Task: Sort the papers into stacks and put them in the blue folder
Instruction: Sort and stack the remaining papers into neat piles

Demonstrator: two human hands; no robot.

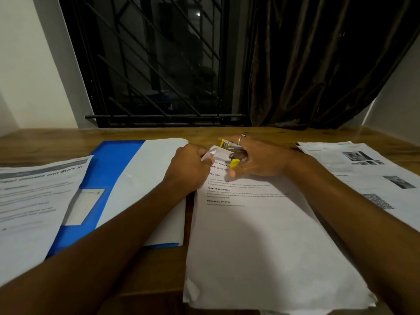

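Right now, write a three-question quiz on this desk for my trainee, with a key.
1. True or false: the right hand holds a yellow stapler.
2. The left hand pinches: A a pen; B the top corner of the middle paper stack; C a cup.
3. Fill in: the blue folder lies on the ____ side of the middle paper stack.
Key: 1 true; 2 B; 3 left.

A home room: wooden desk point(159, 133) under barred night window point(154, 60), brown curtain point(318, 64).
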